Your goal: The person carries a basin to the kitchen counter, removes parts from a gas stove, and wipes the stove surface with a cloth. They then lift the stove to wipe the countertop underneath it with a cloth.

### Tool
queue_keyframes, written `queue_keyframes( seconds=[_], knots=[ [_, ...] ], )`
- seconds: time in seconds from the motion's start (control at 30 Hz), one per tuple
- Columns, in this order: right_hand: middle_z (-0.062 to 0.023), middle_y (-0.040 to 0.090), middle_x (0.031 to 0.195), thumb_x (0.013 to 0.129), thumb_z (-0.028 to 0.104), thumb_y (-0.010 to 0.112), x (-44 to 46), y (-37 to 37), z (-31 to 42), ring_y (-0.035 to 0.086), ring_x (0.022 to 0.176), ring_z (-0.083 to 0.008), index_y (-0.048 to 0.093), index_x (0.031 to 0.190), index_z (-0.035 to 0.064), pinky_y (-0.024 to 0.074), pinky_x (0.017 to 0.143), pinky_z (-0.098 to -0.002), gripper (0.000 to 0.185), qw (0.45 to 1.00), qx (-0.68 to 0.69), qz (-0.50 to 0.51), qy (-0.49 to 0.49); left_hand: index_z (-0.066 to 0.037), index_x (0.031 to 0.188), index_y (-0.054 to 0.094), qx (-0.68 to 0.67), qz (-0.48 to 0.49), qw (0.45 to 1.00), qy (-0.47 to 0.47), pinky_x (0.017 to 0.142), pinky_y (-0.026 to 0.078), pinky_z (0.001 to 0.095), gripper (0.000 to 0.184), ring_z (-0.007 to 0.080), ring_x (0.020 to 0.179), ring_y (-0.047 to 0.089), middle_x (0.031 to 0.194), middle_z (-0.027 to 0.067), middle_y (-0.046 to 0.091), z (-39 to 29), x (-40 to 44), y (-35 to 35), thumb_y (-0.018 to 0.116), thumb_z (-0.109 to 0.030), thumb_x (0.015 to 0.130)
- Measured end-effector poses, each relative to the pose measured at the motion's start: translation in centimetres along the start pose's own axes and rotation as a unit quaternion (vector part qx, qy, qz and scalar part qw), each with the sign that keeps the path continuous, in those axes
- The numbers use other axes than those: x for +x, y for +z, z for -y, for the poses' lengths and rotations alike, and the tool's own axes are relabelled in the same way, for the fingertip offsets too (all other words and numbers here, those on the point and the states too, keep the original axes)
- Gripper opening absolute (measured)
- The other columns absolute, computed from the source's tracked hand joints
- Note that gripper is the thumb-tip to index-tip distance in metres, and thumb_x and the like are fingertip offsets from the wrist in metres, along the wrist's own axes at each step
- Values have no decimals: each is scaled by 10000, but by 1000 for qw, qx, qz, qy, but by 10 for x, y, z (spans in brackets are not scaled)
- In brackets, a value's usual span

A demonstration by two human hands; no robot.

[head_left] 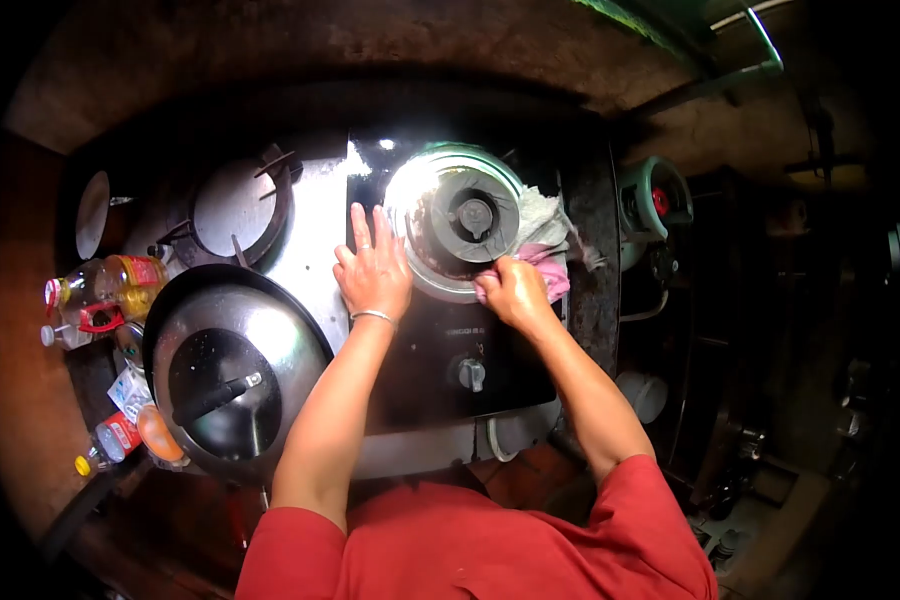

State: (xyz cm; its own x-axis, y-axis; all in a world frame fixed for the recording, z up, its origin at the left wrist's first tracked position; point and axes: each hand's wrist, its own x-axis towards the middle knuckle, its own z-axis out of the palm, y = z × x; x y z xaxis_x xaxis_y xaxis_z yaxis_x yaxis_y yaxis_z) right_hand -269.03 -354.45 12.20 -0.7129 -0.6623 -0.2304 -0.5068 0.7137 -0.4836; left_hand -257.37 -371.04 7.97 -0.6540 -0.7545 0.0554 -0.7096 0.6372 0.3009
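Observation:
In the head view a single-burner gas stove with a black top (420, 370) lies before me, its control knob (472, 375) at the front. Shiny metal surrounds the round burner (475, 215) in its middle. My left hand (375, 270), a bracelet at its wrist, rests at the left edge of that metal ring, fingers stretched out and holding nothing. At the ring's lower right, my right hand (515, 292) is closed on a pink and white cloth (542, 235). The cloth bunches along the burner's right side; its part under my fingers is hidden.
On the left sits a wok with a domed metal lid (270, 340), and behind it a second burner (235, 210). Oil bottles (135, 285) and a red-labelled bottle (118, 437) crowd the left edge. A green gas cylinder (640, 200) stands right of the stove.

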Motion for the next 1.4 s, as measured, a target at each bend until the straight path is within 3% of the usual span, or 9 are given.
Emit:
queue_keyframes(
  seconds=[0.13, 0.27, 0.47, 0.53, 0.93, 1.13, 1.2, 1.3, 1.4],
  knots=[
    [-173, 634, 793, 855, 146, 571, -19, 27, 47, 621, 812, -358, 608, 810, 24, 491, 746, -436, 135, 984, 81, 34, -155, -151, 1368, 507, -40, -19, 999, 1, 831, 453, 434, 464, 358, 973, 529, 1512, 89, 350, 2, 0, 0, 518, -291, 926],
    [-191, 622, 825, 837, 35, 575, 14, 57, 86, 595, 846, -375, 601, 845, -7, 477, 753, -445, 51, 946, 146, -188, -220, -61, 1326, 524, -226, -136, 965, 16, 924, 438, 419, 447, 369, 1168, 522, 1390, 155, 495, 21, 8, 16, 506, -255, 923],
    [-263, 593, 997, 857, 192, 596, 75, 84, 107, 573, 911, -426, 469, 1249, -58, 449, 820, -501, 483, 956, 113, -173, -210, 18, 1327, 492, -465, -135, 872, -76, 1008, 405, 398, 499, 372, 1207, 520, 1322, 221, 531, 21, 5, 4, 417, -344, 992],
    [-264, 590, 1054, 872, 230, 585, 79, 80, 115, 573, 969, -417, 403, 1338, -52, 439, 858, -490, 574, 979, 104, -112, -135, 27, 1324, 489, -449, -140, 879, -81, 1026, 393, 399, 531, 371, 1203, 521, 1309, 228, 537, 20, 4, 5, 382, -383, 1005],
    [-142, 633, 1021, 724, -48, 578, -33, 56, 22, 588, 935, -331, 571, 1246, 49, 447, 841, -423, 532, 937, 19, -119, -329, -48, 1238, 569, -284, -144, 947, -52, 990, 423, 395, 425, 346, 1179, 532, 1257, 169, 561, 17, 5, 8, 474, -375, 984],
    [-125, 675, 994, 744, -29, 639, -33, -13, -106, 616, 915, -302, 644, 1174, 70, 497, 817, -372, 441, 974, -82, -181, -109, -59, 1223, 571, -272, -145, 950, -46, 969, 432, 403, 412, 344, 1166, 535, 1245, 157, 559, 15, 3, 7, 542, -363, 947],
    [-108, 681, 951, 810, -8, 641, -22, -38, -145, 637, 821, -234, 634, 1193, 43, 515, 771, -319, 386, 968, 38, -226, 101, -58, 1226, 561, -270, -148, 951, -34, 935, 451, 418, 401, 358, 1133, 548, 1226, 165, 556, 17, 5, 9, 568, -326, 928],
    [-66, 665, 948, 914, -29, 561, -41, -65, -109, 615, 781, -103, 606, 1184, -46, 511, 705, -235, 275, 871, 404, -258, 108, -74, 1205, 573, -275, -122, 953, -44, 922, 455, 416, 385, 361, 1105, 556, 1198, 163, 567, 18, 4, 5, 583, -329, 917],
    [-136, 655, 992, 921, -36, 545, -68, -95, -46, 661, 779, -184, 551, 1207, -58, 576, 692, -304, 287, 724, 640, -252, 56, -95, 1173, 603, -266, -123, 954, -58, 970, 408, 447, 344, 341, 1132, 536, 1184, 134, 586, 21, 8, 2, 606, -304, 899]
  ],
)
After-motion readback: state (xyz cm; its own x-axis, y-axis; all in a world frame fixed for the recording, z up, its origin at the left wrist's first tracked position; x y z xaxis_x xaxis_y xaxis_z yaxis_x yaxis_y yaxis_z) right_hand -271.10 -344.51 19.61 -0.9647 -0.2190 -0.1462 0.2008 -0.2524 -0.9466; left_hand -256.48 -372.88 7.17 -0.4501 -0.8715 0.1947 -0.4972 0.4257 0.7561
